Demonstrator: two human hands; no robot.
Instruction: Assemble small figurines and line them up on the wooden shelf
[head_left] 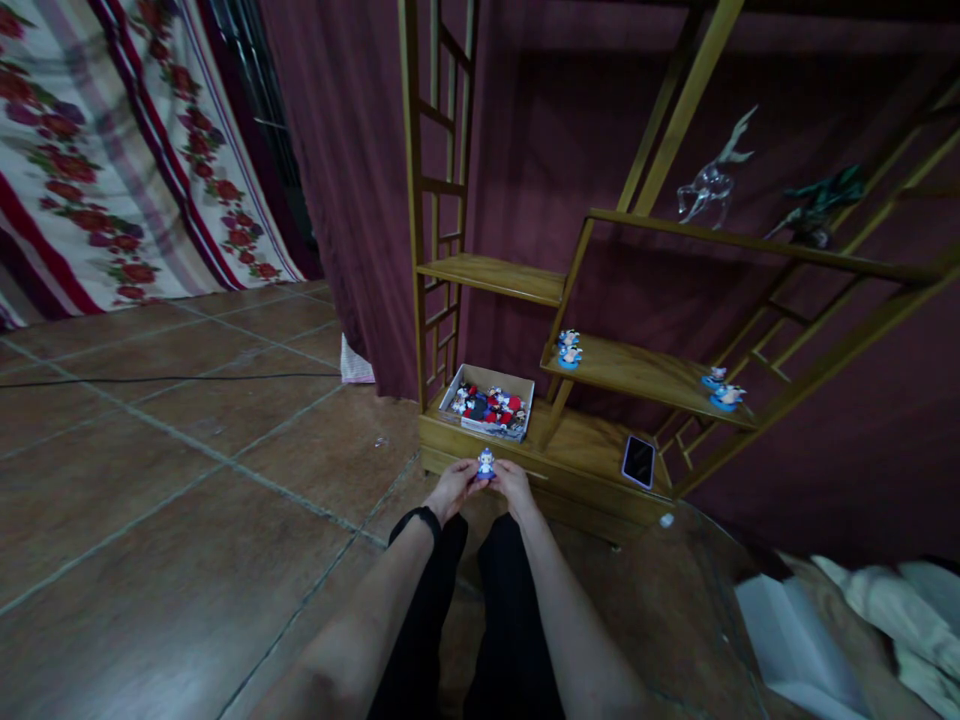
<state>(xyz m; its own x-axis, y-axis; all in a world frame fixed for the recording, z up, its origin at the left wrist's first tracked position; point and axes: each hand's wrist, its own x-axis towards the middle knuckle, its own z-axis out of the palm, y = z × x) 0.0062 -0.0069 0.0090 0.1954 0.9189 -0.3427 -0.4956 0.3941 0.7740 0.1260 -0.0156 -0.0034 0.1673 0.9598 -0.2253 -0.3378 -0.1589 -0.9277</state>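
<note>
A small blue-and-white figurine (pixel 486 465) is held upright between my two hands, just in front of the shelf's lower drawer. My left hand (pixel 454 486) grips its left side, with a dark band on the wrist. Fingers of my right hand (pixel 513 484) close on its right side. Just beyond my hands, an open white box (pixel 498 432) stands on the low shelf. Several small red, black and white figurines (pixel 491 404) lie jumbled in it.
On the middle shelf (pixel 637 375) of the wooden display rack, blue-based figurines (pixel 569 356) stand at the left and more figurines (pixel 727 397) at the right. A tablet or phone (pixel 639 461) lies below. A clear horse ornament (pixel 709 185) stands higher up. A cable (pixel 187 379) crosses the tiled floor.
</note>
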